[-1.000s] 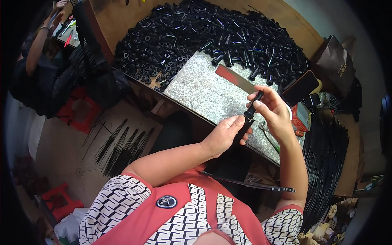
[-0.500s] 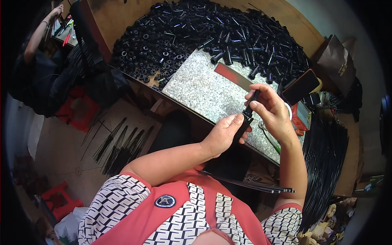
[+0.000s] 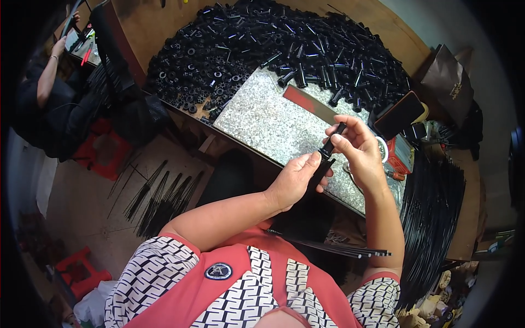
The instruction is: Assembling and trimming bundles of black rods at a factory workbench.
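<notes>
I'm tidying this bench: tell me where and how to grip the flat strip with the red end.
Probably by its red end, from the left, pinching across the long edges: the flat strip is narrow and lies on the speckled board, its other end meets the right hand in this view, and black parts crowd its far side.

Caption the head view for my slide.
Left hand and right hand hold a black tubular part near heaped black pieces.

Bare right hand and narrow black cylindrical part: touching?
Touching: the head view shows the right hand pinching the black cylindrical part between thumb and fingers.
</notes>
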`<state>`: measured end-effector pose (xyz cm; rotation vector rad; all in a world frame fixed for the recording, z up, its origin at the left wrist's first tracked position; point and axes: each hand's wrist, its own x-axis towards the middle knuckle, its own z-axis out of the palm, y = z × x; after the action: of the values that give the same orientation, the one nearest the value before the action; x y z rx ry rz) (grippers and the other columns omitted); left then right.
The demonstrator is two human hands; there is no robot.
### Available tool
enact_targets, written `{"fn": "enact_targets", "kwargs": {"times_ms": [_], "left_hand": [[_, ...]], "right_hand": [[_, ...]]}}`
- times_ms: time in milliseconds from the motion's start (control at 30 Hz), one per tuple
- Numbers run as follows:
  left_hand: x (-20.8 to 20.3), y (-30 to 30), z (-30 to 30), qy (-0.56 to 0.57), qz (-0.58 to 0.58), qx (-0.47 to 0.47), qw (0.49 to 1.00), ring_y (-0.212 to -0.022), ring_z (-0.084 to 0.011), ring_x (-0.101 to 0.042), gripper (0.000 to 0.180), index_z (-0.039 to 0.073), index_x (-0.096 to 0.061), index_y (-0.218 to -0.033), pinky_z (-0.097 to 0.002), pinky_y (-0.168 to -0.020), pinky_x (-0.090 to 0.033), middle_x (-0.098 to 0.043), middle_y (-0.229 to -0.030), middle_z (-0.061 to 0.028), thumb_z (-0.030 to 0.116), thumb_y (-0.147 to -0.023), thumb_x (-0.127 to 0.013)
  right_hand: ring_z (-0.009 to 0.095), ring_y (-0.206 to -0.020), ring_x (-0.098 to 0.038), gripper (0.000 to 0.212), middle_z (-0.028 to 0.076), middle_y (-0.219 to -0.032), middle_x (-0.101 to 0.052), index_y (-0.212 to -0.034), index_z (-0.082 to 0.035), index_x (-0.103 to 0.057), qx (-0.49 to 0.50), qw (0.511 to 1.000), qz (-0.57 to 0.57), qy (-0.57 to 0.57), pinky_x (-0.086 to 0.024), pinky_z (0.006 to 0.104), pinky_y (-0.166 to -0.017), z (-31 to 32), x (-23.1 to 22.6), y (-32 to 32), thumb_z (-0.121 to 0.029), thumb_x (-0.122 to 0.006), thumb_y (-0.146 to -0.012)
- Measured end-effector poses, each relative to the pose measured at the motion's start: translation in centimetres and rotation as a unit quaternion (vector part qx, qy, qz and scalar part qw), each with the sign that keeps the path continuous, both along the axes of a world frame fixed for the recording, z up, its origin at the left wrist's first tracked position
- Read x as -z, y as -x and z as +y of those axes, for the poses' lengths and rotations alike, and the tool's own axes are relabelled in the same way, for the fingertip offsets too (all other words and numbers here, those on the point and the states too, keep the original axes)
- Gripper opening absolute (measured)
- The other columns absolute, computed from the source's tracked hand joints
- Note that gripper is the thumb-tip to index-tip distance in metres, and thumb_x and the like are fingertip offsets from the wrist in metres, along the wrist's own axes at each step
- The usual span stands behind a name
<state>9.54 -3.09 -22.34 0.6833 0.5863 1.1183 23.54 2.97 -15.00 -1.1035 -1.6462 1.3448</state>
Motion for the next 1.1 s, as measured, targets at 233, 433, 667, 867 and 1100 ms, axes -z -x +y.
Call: {"fn": "enact_targets", "kwargs": {"times_ms": [233,433,667,867,1100], "left_hand": [[0.8,0.3,0.3,-0.007,-0.019,0.002,1.000,-0.075,-0.0082,-0.055,0.039,0.003,-0.055,-0.114,-0.0227,-0.066,-0.049,-0.060,-0.090,-0.0039,0.036,-0.104,-0.037],[0.7,0.4,0.3,-0.001,-0.030,-0.005,1.000,-0.075,-0.0090,-0.056,0.038,0.002,-0.053,-0.117,-0.0236,-0.066,-0.049,-0.059,-0.091,-0.0031,0.034,-0.104,-0.036],[0.7,0.6,0.2,-0.014,-0.033,0.018,0.999,-0.078,-0.0089,-0.056,0.040,0.001,-0.052,-0.123,-0.0239,-0.068,-0.050,-0.058,-0.094,-0.0025,0.033,-0.104,-0.035],[0.5,0.7,0.1,-0.017,-0.022,0.024,0.999,-0.080,-0.0095,-0.057,0.041,0.000,-0.052,-0.122,-0.0242,-0.069,-0.050,-0.059,-0.096,-0.0038,0.033,-0.105,-0.034],[1.4,1.3,0.9,-0.031,-0.044,0.035,0.998,-0.082,-0.0117,-0.059,0.039,0.002,-0.052,-0.121,-0.0257,-0.071,-0.052,-0.060,-0.099,-0.0056,0.032,-0.105,-0.033]], "right_hand": [[0.012,-0.094,-0.058,0.049,0.009,-0.108,-0.062,-0.131,0.000,-0.046,0.036,0.999,0.010,-0.009,-0.049,0.0272,-0.084,-0.6,0.4,0.3,-0.006,-0.066,-0.087],[0.016,-0.093,-0.062,0.038,0.010,-0.100,-0.062,-0.113,0.002,-0.059,-0.072,0.977,-0.182,-0.087,-0.050,0.0288,-0.081,-1.0,1.2,-1.3,-0.014,-0.074,-0.082],[0.013,-0.063,-0.064,0.025,0.010,-0.093,-0.062,-0.104,0.001,-0.059,-0.079,0.990,-0.064,0.094,-0.052,0.0256,-0.060,-1.7,-0.3,-0.6,-0.012,-0.069,-0.086],[0.013,-0.062,-0.063,0.021,0.007,-0.087,-0.061,-0.098,0.001,-0.059,-0.131,0.984,-0.090,0.074,-0.053,0.0260,-0.060,-1.0,-0.4,-1.0,-0.010,-0.070,-0.085],[0.014,-0.065,-0.062,0.033,0.008,-0.088,-0.060,-0.100,0.002,-0.056,-0.038,0.994,-0.102,0.002,-0.051,0.0271,-0.058,-1.7,2.2,-0.6,-0.015,-0.076,-0.080]]}}
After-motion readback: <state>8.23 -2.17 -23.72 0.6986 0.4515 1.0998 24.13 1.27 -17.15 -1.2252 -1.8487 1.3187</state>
